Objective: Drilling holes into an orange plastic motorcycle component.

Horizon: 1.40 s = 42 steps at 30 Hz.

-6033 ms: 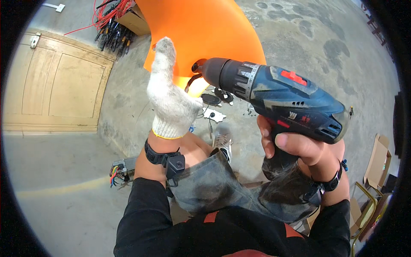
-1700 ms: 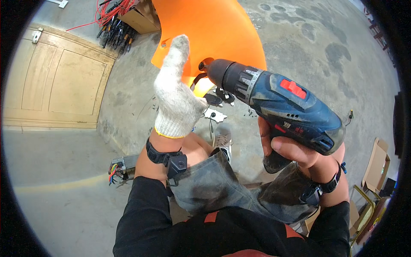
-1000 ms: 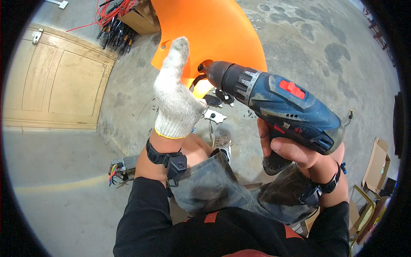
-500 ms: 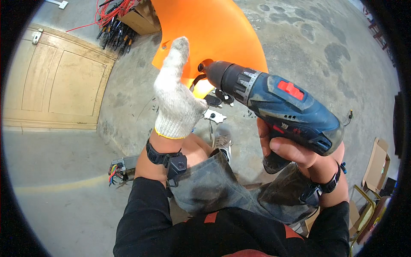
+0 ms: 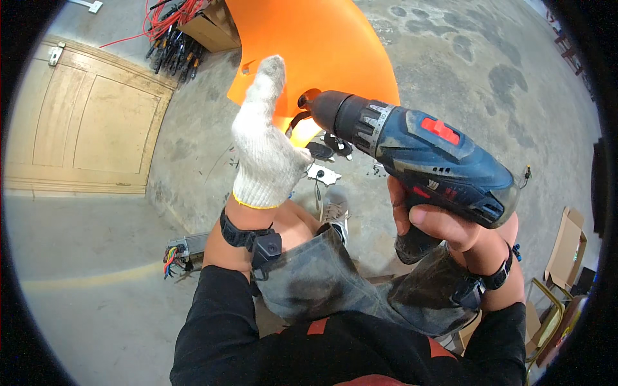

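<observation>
My left hand (image 5: 262,138), in a white knit glove, lies against the lower edge of a curved orange panel (image 5: 322,45) and appears to hold it. One gloved finger points up along its face; the other fingers are partly hidden. My bare right hand (image 5: 444,226) is wrapped round the handle of a blue and black cordless drill (image 5: 444,154) with a red switch on top. The drill points left, its dark tip (image 5: 305,99) at the panel beside the glove. A black curved strip (image 5: 300,119) sits just below the tip.
Under the panel, dark parts (image 5: 336,147) and a white plate (image 5: 324,174) lie on the concrete floor. At left are a wooden door panel (image 5: 109,122) and a metal part with coloured wires (image 5: 187,249). Beyond are tools (image 5: 172,53), red cable and a cardboard box (image 5: 209,29).
The drill's body has shifted slightly right and up at its rear. The orange panel has moved a little to the left. Both hands keep nearly the same places.
</observation>
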{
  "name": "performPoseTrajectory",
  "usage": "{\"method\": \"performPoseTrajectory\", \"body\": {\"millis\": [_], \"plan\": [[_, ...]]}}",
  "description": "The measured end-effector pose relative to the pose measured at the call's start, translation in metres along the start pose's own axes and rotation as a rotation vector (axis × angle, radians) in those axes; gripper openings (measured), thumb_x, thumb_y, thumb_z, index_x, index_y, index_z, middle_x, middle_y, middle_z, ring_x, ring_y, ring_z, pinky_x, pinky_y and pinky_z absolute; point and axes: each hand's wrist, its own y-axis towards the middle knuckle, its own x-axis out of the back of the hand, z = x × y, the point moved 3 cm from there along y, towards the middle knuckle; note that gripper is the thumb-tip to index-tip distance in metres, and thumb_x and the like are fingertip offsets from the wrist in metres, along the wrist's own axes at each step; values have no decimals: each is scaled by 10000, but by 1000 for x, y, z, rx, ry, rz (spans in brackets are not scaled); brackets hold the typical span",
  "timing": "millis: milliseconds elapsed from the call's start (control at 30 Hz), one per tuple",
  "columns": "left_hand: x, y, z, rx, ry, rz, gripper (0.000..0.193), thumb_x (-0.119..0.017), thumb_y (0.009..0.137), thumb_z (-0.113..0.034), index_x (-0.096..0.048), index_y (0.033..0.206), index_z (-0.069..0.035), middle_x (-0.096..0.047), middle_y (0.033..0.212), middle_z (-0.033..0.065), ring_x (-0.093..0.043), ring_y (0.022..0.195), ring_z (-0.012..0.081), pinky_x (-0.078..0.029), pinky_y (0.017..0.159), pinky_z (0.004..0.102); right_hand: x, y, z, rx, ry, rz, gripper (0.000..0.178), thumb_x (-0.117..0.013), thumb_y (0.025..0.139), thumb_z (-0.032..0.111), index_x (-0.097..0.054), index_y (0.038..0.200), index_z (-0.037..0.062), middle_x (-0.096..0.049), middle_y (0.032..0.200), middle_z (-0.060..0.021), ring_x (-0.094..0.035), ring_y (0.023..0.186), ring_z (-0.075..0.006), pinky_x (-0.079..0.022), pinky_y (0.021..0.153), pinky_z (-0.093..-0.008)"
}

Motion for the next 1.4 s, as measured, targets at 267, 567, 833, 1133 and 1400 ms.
{"method": "performPoseTrajectory", "body": {"millis": [267, 567, 833, 1133, 1400], "plan": [[0, 1, -9, -34, 74, 43, 673, -741, 754, 57, -477, 1373, 84, -565, 1346, 214, -545, 1260, 277, -415, 1084, 369, 4, 1, -5, 18, -100, 34, 331, -642, 892, 97, -545, 1195, 10, -606, 958, -63, -602, 813, -158, -502, 757, -299], [-3, 0, -2, 285, -284, -76, 697, -734, 713, 78, -503, 1370, 48, -550, 1381, 162, -514, 1290, 247, -399, 1100, 359, 2, 1, -5, 32, -38, 32, 335, -644, 891, 83, -543, 1201, 8, -611, 958, -65, -602, 810, -156, -504, 755, -299], [1, 0, -7, -75, 80, 19, 669, -743, 742, 82, -479, 1357, 103, -566, 1341, 220, -546, 1258, 271, -424, 1078, 365, 2, 0, -1, 6, -6, 31, 348, -633, 892, 70, -534, 1219, 8, -611, 966, -66, -605, 809, -157, -508, 747, -302], [-1, 0, -9, 11, -46, 8, 698, -747, 718, 101, -479, 1362, 97, -572, 1336, 215, -547, 1258, 280, -422, 1080, 369, 1, -1, -2, 25, 14, 28, 378, -623, 890, 69, -520, 1249, 8, -608, 999, -76, -614, 822, -160, -510, 747, -301], [-2, 0, 2, 110, -202, -2, 689, -744, 733, 95, -477, 1368, 88, -561, 1348, 210, -541, 1261, 273, -428, 1076, 364, 1, 0, -3, 72, -45, 22, 371, -621, 887, 72, -526, 1239, 8, -610, 964, -70, -612, 797, -160, -511, 736, -302]]}}
